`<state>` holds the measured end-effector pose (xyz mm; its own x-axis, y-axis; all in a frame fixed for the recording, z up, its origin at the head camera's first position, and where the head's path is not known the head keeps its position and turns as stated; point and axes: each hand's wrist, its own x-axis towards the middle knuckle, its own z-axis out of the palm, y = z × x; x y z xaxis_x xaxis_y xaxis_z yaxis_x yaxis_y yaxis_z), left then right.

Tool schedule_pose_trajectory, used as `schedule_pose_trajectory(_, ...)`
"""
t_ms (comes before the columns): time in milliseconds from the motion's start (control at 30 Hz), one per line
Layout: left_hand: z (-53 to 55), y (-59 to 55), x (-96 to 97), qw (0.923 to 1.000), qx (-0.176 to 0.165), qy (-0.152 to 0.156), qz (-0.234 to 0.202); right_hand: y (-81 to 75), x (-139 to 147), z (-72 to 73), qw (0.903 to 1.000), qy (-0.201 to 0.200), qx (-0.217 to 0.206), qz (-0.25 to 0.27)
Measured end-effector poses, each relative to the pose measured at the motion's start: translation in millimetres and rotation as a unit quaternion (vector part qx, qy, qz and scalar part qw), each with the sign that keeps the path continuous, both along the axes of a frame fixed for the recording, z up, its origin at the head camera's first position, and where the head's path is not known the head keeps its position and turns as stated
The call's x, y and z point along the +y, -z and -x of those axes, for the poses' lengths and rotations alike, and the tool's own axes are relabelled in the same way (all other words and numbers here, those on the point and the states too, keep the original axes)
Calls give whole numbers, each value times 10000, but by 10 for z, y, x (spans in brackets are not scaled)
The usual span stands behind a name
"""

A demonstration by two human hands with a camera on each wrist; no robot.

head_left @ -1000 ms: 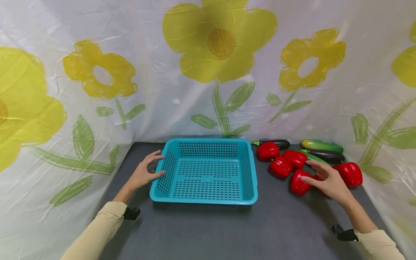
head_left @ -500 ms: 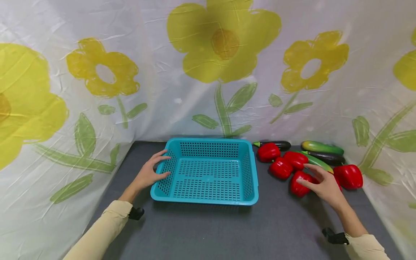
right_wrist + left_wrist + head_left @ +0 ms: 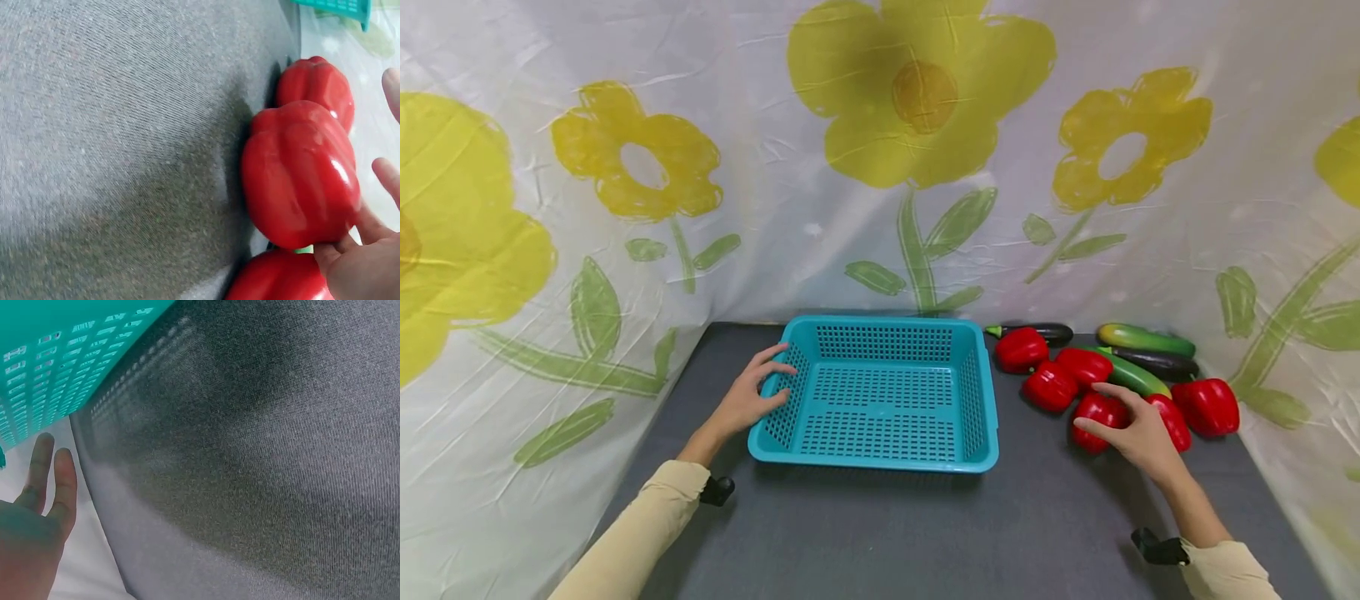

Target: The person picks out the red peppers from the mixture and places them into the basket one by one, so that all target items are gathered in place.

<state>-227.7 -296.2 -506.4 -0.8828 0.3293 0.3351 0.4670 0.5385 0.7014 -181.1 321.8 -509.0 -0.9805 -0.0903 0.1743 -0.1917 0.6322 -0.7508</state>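
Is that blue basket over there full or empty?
Empty: the basket shows its bare slotted floor from wall to wall, and the red peppers lie outside it.

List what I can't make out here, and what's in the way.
Head: part of the front pepper, covered by the right hand.
Head: part of the nearer zucchini, behind another pepper.
Left wrist: part of the left hand, cut off by the left edge.
Right wrist: most of the basket, past the top edge.
Right wrist: some of the right hand, past the right edge.
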Motion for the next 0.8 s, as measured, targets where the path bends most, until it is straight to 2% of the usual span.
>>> schedule_pose_trajectory(233,10,22,9,9999,-141,-61,16,68,-33,5,9997,204,-96,-57)
schedule_pose_trajectory(567,14,12,14,10000,-68,-21,60,157,-67,7,9990,345,258,-117)
schedule_pose_trajectory(800,19,18,2,9999,-18,6,110,200,-60,-3,9984,498,257,-8)
